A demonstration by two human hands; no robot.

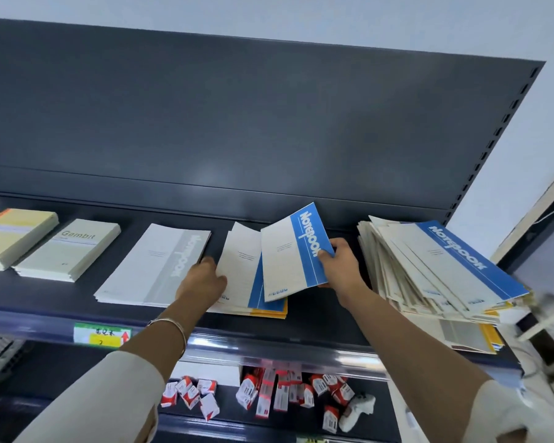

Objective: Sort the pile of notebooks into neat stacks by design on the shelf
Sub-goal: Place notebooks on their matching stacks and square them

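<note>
My right hand [339, 266] grips a blue-and-white notebook [293, 254] by its right edge, tilted above the middle stack. My left hand [202, 279] holds the left edge of another notebook [239, 263] lifted off that blue-and-yellow stack [269, 310]. To the right lies a messy pile of notebooks [438, 270] with a blue one on top. A neat stack of grey notebooks [155, 266] sits left of my left hand. All of this rests on the dark shelf [45, 295].
Further left stand a "Gambit" stack [69, 249] and a yellow-covered stack [15, 236]. A price tag [103, 335] is fixed on the shelf's front edge. Small red-and-white boxes [269, 394] lie on the lower shelf. A dark back panel [237, 123] rises behind.
</note>
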